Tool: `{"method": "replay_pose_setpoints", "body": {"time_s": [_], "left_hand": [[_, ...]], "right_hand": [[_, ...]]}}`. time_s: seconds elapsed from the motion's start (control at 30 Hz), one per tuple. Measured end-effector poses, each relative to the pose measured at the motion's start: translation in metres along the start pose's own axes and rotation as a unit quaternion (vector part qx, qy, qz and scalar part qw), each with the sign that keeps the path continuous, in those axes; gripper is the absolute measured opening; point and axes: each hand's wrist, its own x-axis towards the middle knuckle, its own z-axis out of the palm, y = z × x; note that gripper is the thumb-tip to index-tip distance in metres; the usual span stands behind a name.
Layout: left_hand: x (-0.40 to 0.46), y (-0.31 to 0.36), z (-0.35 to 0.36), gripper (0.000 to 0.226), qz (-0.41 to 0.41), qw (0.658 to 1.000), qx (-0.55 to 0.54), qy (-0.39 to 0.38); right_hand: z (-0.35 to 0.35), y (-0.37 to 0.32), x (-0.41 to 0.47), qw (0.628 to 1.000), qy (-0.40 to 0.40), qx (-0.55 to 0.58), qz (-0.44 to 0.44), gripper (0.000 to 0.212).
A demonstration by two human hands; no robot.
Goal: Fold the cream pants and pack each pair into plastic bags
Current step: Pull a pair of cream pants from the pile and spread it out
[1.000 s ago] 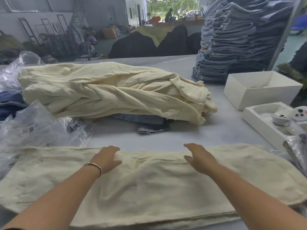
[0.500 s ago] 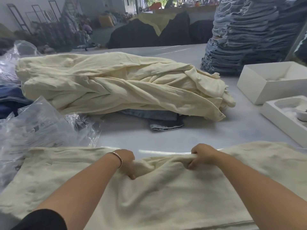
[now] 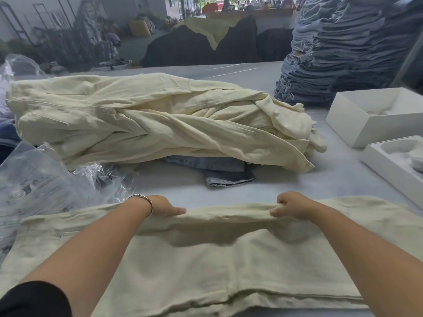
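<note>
the cream pants (image 3: 206,266) lay flat across the near surface (image 3: 332,179), soft and limp, light enough to judge, best taken along the far edge. my left hand (image 3: 164,208) gripped that edge, and the fingers (image 3: 278,211) of my right hand (image 3: 293,205) pinched it, the cloth raised between them. beyond lay a heap of unfolded cream pants (image 3: 148,124), plastic bags (image 3: 45,184) at left.

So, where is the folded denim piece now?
In the head view, the folded denim piece lies mid-table, half under the cream pants pile, beyond both hands.
</note>
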Motion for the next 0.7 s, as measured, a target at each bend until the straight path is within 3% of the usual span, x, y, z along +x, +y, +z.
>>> {"method": "replay_pose_setpoints", "body": {"time_s": [0.07, 0.13, 0.2, 0.27, 0.3, 0.37, 0.47, 0.57, 0.63, 0.7], "left_hand": [[0.008, 0.000, -0.004, 0.063, 0.020, 0.998, 0.048, 0.029], [0.010, -0.002, -0.011, 0.057, 0.044, 0.996, -0.001, 0.083], [0.015, -0.008, -0.015, 0.043, 0.055, 0.980, -0.072, 0.179], [0.017, -0.007, -0.013, 0.021, 0.035, 0.954, -0.064, 0.289], [0.017, -0.004, -0.007, 0.022, 0.009, 0.942, -0.034, 0.334], [0.017, 0.004, 0.012, 0.048, -0.013, 0.913, 0.024, 0.407], [0.004, 0.022, 0.045, 0.064, 0.115, 0.860, -0.017, 0.496], [-0.015, 0.034, 0.097, 0.057, 0.277, 0.823, 0.019, 0.496], [-0.028, 0.037, 0.140, 0.063, 0.309, 0.831, 0.126, 0.444], [-0.038, 0.036, 0.164, 0.067, 0.305, 0.853, 0.163, 0.390]], "right_hand": [[-0.003, -0.001, 0.006, 0.997, 0.071, -0.021, -0.027, 0.030], [-0.004, -0.003, 0.013, 0.979, 0.195, -0.049, -0.042, 0.025], [0.001, -0.007, 0.022, 0.954, 0.283, -0.090, -0.045, 0.017], [0.010, -0.011, 0.030, 0.941, 0.307, -0.140, -0.018, 0.013], [0.016, -0.012, 0.033, 0.937, 0.308, -0.166, 0.000, 0.023], [0.027, -0.013, 0.033, 0.933, 0.315, -0.175, -0.012, 0.042], [0.046, -0.019, 0.011, 0.913, 0.348, -0.093, -0.191, 0.039], [0.075, -0.010, -0.024, 0.867, 0.360, -0.091, -0.332, 0.027], [0.099, 0.003, -0.045, 0.868, 0.299, -0.129, -0.373, 0.038], [0.114, 0.017, -0.060, 0.871, 0.244, -0.190, -0.382, 0.050]]}}
